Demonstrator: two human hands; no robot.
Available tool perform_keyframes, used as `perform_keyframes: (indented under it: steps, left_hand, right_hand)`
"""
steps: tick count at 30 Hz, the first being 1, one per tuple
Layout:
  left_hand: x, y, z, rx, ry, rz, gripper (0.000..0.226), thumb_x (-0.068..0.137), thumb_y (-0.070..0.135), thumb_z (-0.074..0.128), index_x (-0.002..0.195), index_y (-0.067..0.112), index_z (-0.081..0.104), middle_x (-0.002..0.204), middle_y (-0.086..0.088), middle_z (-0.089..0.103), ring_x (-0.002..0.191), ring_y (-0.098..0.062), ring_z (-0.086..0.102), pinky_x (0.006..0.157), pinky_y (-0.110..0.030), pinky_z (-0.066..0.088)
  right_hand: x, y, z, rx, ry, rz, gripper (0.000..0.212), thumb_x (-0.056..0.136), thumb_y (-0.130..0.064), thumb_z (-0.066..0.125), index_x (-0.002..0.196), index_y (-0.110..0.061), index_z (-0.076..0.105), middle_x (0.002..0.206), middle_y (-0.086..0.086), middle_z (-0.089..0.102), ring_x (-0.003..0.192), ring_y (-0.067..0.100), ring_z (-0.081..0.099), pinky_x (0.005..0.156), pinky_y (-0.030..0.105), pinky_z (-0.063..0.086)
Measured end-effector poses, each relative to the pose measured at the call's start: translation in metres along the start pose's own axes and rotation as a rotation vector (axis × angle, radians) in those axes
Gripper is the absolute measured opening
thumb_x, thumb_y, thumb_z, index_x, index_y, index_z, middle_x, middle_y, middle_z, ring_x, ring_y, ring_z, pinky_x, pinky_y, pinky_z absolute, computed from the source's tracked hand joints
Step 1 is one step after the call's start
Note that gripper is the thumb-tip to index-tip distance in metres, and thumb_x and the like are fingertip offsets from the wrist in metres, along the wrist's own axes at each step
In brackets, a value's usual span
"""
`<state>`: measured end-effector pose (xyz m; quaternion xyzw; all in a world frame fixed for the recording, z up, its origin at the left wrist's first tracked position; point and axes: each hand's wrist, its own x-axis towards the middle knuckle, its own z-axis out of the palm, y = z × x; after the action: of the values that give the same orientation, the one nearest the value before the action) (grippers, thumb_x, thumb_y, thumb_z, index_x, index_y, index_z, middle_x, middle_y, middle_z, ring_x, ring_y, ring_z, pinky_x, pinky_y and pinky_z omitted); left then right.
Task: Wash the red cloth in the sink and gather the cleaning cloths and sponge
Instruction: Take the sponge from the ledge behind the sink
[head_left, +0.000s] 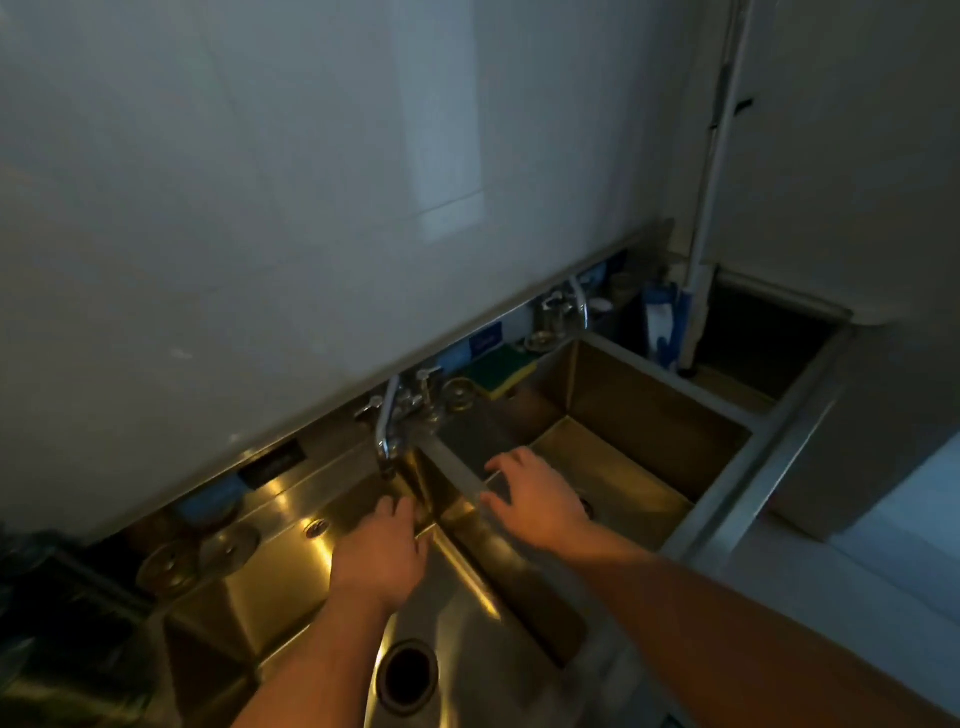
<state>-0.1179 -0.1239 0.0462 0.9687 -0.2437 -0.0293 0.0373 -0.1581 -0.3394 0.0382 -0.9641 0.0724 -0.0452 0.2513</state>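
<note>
A: What's the biggest thing under the hands?

B: A steel sink (670, 384) with several basins. The left hand (382, 556) hangs over the basin with the round drain (408, 675), which sits nearer the body than that hand. The right hand (535, 501) is over the next basin, on its far side of the divider (467, 551) that runs between the two hands.

A: Are the hands holding anything?

B: No. The right hand is spread wide, palm down, fingers apart. The left is loosely open, fingers curved down, empty, just below the tap (387, 426).

A: And the red cloth?

B: I can't find it. The picture is dim and blurred.

A: The sponge?

B: A green and yellow sponge (501, 371) lies on the back ledge, beyond the right hand. Further out past that hand stands a second tap (571, 304).

A: Anything beside the left hand?

B: Two round metal plugs (200, 556) on the ledge, out to its left.
</note>
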Motion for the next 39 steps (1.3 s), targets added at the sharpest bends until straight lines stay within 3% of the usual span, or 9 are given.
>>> perform_keyframes:
  steps: [4,10,16,22,27,31,33,36,39]
  left_hand:
    - [0.048,0.013,-0.001,-0.04,0.005,0.012,0.035,0.092,0.051,0.044,0.117,0.026,0.043,0.119,0.0,0.05,0.101,-0.02,0.058,0.076,-0.037,0.052]
    - [0.107,0.035,-0.013,-0.076,0.048,0.021,0.039,0.094,0.049,0.044,0.128,0.029,0.043,0.126,0.002,0.049,0.105,-0.016,0.057,0.079,-0.032,0.05]
    - [0.16,0.057,-0.011,-0.118,0.032,-0.057,0.041,0.093,0.048,0.047,0.129,0.028,0.042,0.13,0.002,0.047,0.111,-0.015,0.054,0.09,-0.036,0.049]
    - [0.202,0.076,-0.004,-0.149,0.063,-0.182,0.04,0.093,0.05,0.047,0.127,0.03,0.045,0.126,0.004,0.05,0.109,-0.013,0.052,0.087,-0.033,0.05]
    - [0.231,0.086,-0.002,-0.129,0.04,-0.243,0.041,0.095,0.05,0.045,0.129,0.027,0.043,0.128,0.003,0.049,0.113,-0.016,0.052,0.088,-0.033,0.047]
    - [0.246,0.085,0.005,-0.122,0.013,-0.243,0.041,0.094,0.05,0.046,0.128,0.028,0.043,0.129,0.001,0.048,0.113,-0.018,0.051,0.089,-0.034,0.046]
    - [0.251,0.085,0.009,-0.102,-0.005,-0.235,0.042,0.094,0.051,0.044,0.13,0.028,0.042,0.13,0.001,0.048,0.114,-0.018,0.05,0.092,-0.034,0.045]
    - [0.255,0.085,0.014,-0.069,-0.014,-0.212,0.046,0.094,0.053,0.041,0.133,0.028,0.04,0.134,0.0,0.047,0.117,-0.02,0.049,0.096,-0.039,0.044]
    - [0.261,0.086,0.014,-0.071,-0.042,-0.215,0.049,0.094,0.053,0.04,0.137,0.028,0.037,0.137,0.0,0.044,0.121,-0.021,0.047,0.1,-0.042,0.041]
  right_hand:
    - [0.029,0.022,-0.018,0.006,0.006,0.031,0.047,0.089,-0.05,0.058,0.132,-0.034,0.047,0.131,-0.007,0.047,0.112,0.01,0.052,0.097,0.031,0.045]
    - [0.085,0.047,-0.035,-0.03,-0.02,0.051,0.049,0.089,-0.052,0.055,0.133,-0.033,0.046,0.132,-0.006,0.045,0.117,0.014,0.05,0.095,0.033,0.046]
    - [0.145,0.076,-0.044,-0.062,0.022,-0.051,0.047,0.088,-0.049,0.059,0.13,-0.027,0.05,0.128,0.0,0.05,0.116,0.019,0.051,0.096,0.036,0.047]
    - [0.212,0.109,-0.04,-0.083,-0.088,-0.129,0.048,0.089,-0.049,0.057,0.131,-0.026,0.048,0.13,0.002,0.048,0.117,0.021,0.05,0.098,0.039,0.046]
    - [0.256,0.124,-0.027,-0.147,-0.043,-0.238,0.047,0.089,-0.046,0.058,0.129,-0.023,0.05,0.126,0.006,0.052,0.113,0.023,0.052,0.094,0.038,0.048]
    - [0.287,0.136,-0.016,-0.285,-0.148,-0.223,0.061,0.088,-0.048,0.056,0.142,-0.026,0.038,0.142,0.011,0.042,0.129,0.031,0.04,0.103,0.048,0.041]
    - [0.303,0.145,-0.01,-0.374,-0.258,-0.226,0.073,0.086,-0.046,0.059,0.149,-0.028,0.027,0.152,0.014,0.031,0.139,0.036,0.027,0.112,0.052,0.03]
    - [0.325,0.156,-0.002,-0.452,-0.376,-0.229,0.086,0.083,-0.035,0.066,0.152,-0.03,0.016,0.159,0.015,0.017,0.147,0.038,0.011,0.117,0.056,0.017]
    - [0.344,0.163,0.006,-0.52,-0.44,-0.252,0.087,0.083,-0.023,0.067,0.152,-0.028,0.015,0.16,0.014,0.011,0.149,0.036,0.003,0.117,0.055,0.019]
